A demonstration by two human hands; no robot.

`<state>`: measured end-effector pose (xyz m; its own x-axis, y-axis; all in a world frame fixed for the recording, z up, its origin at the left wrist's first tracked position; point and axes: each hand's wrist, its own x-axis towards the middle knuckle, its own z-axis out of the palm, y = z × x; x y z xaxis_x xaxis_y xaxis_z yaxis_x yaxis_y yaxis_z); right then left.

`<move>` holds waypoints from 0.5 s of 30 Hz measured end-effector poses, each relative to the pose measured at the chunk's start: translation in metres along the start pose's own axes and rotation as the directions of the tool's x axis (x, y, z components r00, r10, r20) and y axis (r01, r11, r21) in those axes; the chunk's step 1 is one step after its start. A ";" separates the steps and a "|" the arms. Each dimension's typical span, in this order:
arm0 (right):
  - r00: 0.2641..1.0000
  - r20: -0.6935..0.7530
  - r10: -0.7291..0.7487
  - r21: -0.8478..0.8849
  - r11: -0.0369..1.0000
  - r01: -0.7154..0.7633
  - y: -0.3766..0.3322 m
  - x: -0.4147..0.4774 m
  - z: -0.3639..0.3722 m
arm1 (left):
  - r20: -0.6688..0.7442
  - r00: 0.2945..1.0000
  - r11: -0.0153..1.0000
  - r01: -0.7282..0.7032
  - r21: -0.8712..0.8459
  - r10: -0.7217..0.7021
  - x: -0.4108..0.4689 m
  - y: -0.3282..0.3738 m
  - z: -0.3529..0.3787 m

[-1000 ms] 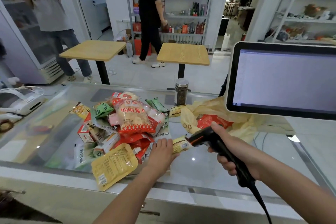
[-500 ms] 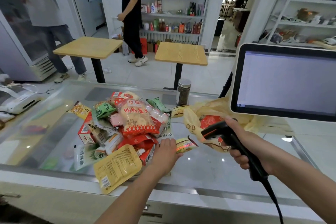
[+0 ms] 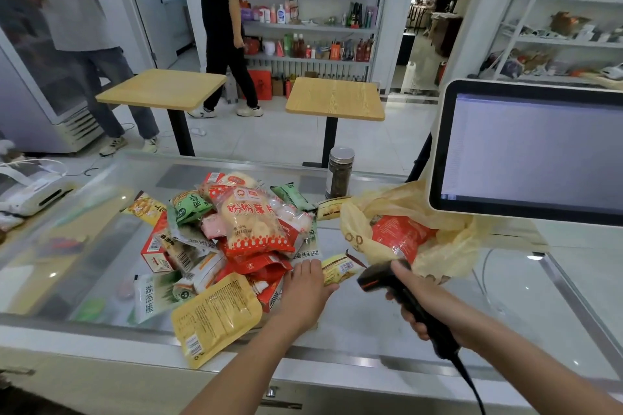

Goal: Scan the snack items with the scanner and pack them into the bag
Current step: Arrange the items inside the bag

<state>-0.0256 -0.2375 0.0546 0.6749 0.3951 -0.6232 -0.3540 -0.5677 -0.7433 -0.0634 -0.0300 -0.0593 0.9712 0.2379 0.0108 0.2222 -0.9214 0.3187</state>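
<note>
Packet of glossy yellow foil, pinched in the left hand, lies left of the crumpled yellow plastic bag; right hand grips a black pistol-shaped scanner.

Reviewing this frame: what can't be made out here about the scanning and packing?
Head view only.
- Yellow bag: its folds and the monitor hide everything inside except one red packet.
- Small yellow packet: left hand covers its near end; print too small.
- Scanner: right hand hides the trigger; cable leaves the bottom edge.
- Monitor: cut by the right edge; screen text unreadable.
</note>
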 end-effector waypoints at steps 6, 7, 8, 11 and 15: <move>0.998 -0.057 -0.027 0.025 0.999 0.029 0.038 0.041 0.015 | -0.017 0.999 0.983 0.035 -0.182 -0.039 -0.002 -0.005 0.002; 0.998 -0.065 -0.021 0.046 0.999 0.024 0.040 0.045 0.015 | -0.025 0.999 0.977 0.037 -0.212 -0.043 -0.003 -0.005 0.002; 0.996 -0.083 -0.020 0.036 0.999 0.023 0.041 0.047 0.014 | -0.039 0.998 0.971 0.029 -0.237 -0.040 -0.003 -0.004 0.001; 0.979 -0.186 -0.082 -0.284 0.959 0.027 0.040 0.049 0.008 | -0.131 0.991 0.967 -0.034 -0.251 0.001 -0.006 0.004 -0.005; 0.811 -0.410 -0.416 -0.620 0.780 0.087 0.032 0.043 -0.005 | -0.292 0.950 0.966 -0.175 -0.189 0.115 0.001 0.020 -0.016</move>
<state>-0.0048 -0.2422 0.0055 0.9606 0.2606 -0.0966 0.1837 -0.8562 -0.4828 -0.0596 -0.0428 -0.0375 0.9227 0.2099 0.3233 0.0286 -0.8737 0.4856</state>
